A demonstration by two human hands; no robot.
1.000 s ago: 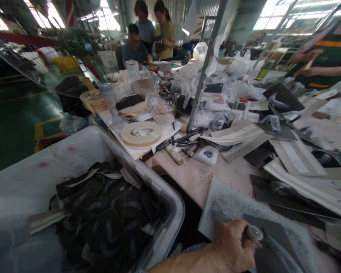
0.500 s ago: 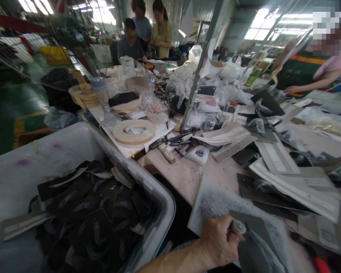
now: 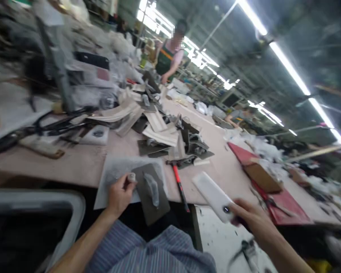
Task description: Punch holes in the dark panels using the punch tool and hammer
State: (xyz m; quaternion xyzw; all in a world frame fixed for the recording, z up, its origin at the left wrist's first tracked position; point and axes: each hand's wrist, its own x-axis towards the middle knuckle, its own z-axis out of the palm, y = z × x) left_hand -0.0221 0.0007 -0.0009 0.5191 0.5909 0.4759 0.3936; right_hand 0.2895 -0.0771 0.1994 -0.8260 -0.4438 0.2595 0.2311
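My left hand (image 3: 119, 195) is closed round a short rod-like tool with a pale round end (image 3: 131, 177), over a translucent white board (image 3: 104, 189). Just right of it, a dark grey flat piece (image 3: 159, 213) with a clear plastic-wrapped strip (image 3: 152, 189) lies partly on the board and juts past the table edge. Off to the right, my right hand (image 3: 251, 218) has its fingers curled at the near end of a white rectangular slab (image 3: 211, 195). A dark round spot shows on the slab by my fingertips. Something dark sits under those fingers, too blurred to name.
A red-and-black-handled hammer (image 3: 179, 185) lies between my hands. Beyond are heaped grey and beige pieces (image 3: 160, 132). A plastic bin (image 3: 71, 204) stands at left, a red board (image 3: 290, 212) at right. A person (image 3: 170, 57) works across the table.
The view has swung right and tilted. My right hand, unseen earlier, now shows at the white slab. My left hand still holds the tool beside the dark grey piece.
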